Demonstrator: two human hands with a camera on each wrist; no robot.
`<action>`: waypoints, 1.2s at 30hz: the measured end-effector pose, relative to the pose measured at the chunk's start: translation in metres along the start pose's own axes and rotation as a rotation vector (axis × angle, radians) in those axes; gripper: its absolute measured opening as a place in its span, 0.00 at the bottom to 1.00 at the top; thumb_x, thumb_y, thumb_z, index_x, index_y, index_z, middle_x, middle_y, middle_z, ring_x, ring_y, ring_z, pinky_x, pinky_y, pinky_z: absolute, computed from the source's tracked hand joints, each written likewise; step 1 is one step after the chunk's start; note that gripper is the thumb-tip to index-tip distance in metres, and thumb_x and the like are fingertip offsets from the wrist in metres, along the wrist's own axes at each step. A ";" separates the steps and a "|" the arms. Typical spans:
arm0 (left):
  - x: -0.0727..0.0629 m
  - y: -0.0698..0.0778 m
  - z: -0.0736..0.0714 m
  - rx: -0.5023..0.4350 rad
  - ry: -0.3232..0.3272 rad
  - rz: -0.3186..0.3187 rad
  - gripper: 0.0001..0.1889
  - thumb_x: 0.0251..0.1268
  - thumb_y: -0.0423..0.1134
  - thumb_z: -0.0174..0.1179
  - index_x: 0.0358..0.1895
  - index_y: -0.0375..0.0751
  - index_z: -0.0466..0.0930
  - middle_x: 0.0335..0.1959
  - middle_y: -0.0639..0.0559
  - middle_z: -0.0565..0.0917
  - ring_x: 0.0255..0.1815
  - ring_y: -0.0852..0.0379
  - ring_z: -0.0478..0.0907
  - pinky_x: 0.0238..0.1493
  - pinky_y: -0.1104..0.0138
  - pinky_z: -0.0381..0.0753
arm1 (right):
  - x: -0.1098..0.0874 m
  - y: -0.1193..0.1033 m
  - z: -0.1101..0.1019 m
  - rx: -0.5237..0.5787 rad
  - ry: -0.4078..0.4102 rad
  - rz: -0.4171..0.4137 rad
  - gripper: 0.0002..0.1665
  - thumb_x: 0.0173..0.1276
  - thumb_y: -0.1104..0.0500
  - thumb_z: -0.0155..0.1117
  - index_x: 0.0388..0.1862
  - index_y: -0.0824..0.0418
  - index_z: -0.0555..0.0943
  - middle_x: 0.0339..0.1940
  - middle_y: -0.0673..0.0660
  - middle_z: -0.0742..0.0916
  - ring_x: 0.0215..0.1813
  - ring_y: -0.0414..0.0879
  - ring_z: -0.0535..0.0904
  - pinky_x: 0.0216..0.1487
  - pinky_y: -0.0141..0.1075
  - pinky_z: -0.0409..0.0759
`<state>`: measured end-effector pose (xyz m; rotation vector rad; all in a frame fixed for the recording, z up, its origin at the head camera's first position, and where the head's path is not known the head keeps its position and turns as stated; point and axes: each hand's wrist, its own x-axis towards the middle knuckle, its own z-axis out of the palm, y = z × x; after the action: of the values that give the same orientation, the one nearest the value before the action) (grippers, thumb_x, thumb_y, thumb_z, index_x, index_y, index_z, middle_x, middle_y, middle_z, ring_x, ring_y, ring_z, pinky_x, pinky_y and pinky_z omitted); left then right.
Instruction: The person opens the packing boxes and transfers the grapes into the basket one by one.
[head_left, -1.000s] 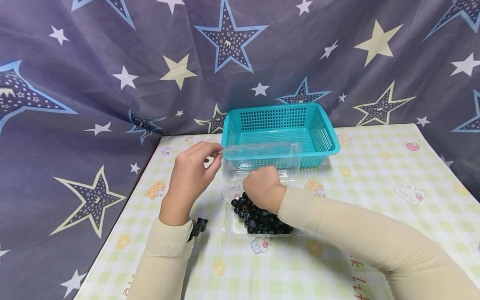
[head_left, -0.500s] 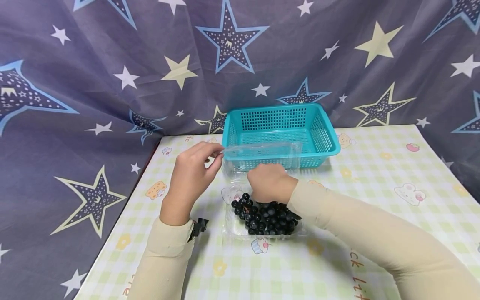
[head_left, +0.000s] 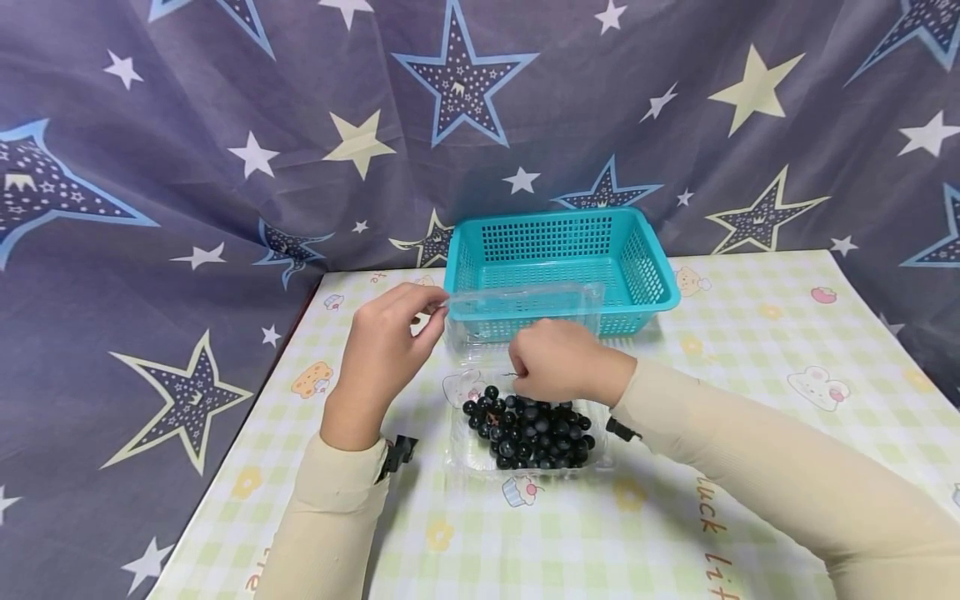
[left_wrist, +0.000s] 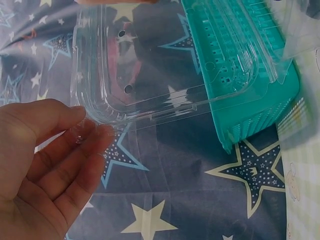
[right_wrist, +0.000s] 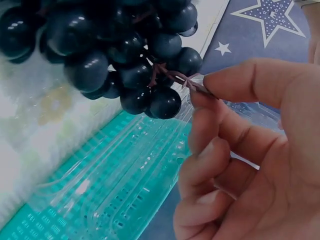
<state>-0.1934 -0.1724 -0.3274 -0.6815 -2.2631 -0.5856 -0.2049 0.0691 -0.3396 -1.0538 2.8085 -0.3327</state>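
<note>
A bunch of dark grapes (head_left: 536, 433) lies in the base of a clear plastic clamshell box (head_left: 468, 458). My right hand (head_left: 562, 362) is over the far side of the bunch. In the right wrist view its thumb and forefinger pinch the thin brown stem (right_wrist: 182, 77), with grapes (right_wrist: 90, 45) beside it. My left hand (head_left: 386, 350) pinches the left corner of the raised clear lid (head_left: 525, 308). The left wrist view has the lid (left_wrist: 150, 107) between the thumb and fingers (left_wrist: 75, 180) of that hand.
Behind the lid stands a turquoise slotted basket (head_left: 660, 258), seen through the clear plastic. A checked cloth with cartoon prints (head_left: 750, 333) covers the table. A dark star-patterned curtain (head_left: 300, 83) hangs along the table's back and left edges.
My right hand has moved a little to the right and away from me, uncovering more of the grapes. The left hand and the lid have stayed where they were.
</note>
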 end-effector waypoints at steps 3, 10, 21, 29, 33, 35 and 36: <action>0.000 0.000 0.001 0.001 0.000 0.002 0.06 0.67 0.33 0.67 0.44 0.43 0.89 0.38 0.53 0.90 0.38 0.59 0.87 0.39 0.61 0.86 | -0.005 0.003 -0.001 0.000 0.022 -0.010 0.26 0.59 0.58 0.68 0.11 0.47 0.63 0.11 0.43 0.62 0.18 0.38 0.57 0.16 0.29 0.53; 0.001 -0.001 0.004 -0.001 -0.002 0.004 0.06 0.67 0.33 0.67 0.44 0.43 0.89 0.38 0.53 0.89 0.38 0.58 0.87 0.40 0.61 0.86 | -0.016 0.009 -0.006 -0.010 0.057 -0.009 0.13 0.58 0.57 0.73 0.19 0.46 0.78 0.22 0.43 0.80 0.27 0.39 0.75 0.21 0.33 0.72; 0.004 0.002 0.008 -0.005 -0.008 0.008 0.06 0.67 0.33 0.67 0.43 0.44 0.89 0.38 0.53 0.90 0.38 0.58 0.87 0.39 0.61 0.86 | -0.035 0.016 -0.015 -0.053 0.150 -0.077 0.04 0.65 0.59 0.75 0.33 0.49 0.91 0.35 0.44 0.87 0.40 0.40 0.84 0.40 0.37 0.85; 0.005 0.002 0.009 -0.012 -0.017 0.006 0.06 0.67 0.33 0.67 0.44 0.44 0.89 0.39 0.53 0.90 0.39 0.58 0.87 0.41 0.62 0.87 | -0.046 0.018 -0.022 -0.097 0.202 -0.080 0.05 0.66 0.61 0.75 0.32 0.50 0.89 0.34 0.44 0.84 0.41 0.42 0.83 0.37 0.35 0.84; 0.002 0.002 0.006 -0.005 -0.011 -0.002 0.06 0.67 0.33 0.67 0.44 0.44 0.89 0.39 0.53 0.90 0.39 0.58 0.87 0.41 0.61 0.87 | -0.050 0.018 -0.026 -0.119 0.222 -0.092 0.05 0.66 0.61 0.75 0.33 0.50 0.89 0.34 0.44 0.84 0.41 0.43 0.83 0.39 0.37 0.84; 0.001 0.002 0.003 0.001 -0.002 -0.005 0.06 0.66 0.33 0.67 0.44 0.44 0.89 0.39 0.53 0.90 0.39 0.58 0.88 0.40 0.61 0.87 | -0.052 0.019 -0.028 -0.128 0.236 -0.101 0.06 0.66 0.62 0.75 0.33 0.50 0.88 0.34 0.44 0.84 0.40 0.43 0.82 0.37 0.37 0.83; 0.001 0.002 0.002 0.004 0.003 -0.006 0.06 0.66 0.33 0.67 0.44 0.44 0.89 0.39 0.53 0.90 0.39 0.58 0.88 0.40 0.61 0.87 | -0.053 0.019 -0.030 -0.134 0.244 -0.103 0.06 0.66 0.62 0.75 0.33 0.50 0.87 0.34 0.45 0.83 0.40 0.43 0.81 0.36 0.36 0.83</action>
<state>-0.1941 -0.1693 -0.3279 -0.6722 -2.2636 -0.5849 -0.1829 0.1229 -0.3137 -1.2698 3.0345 -0.3061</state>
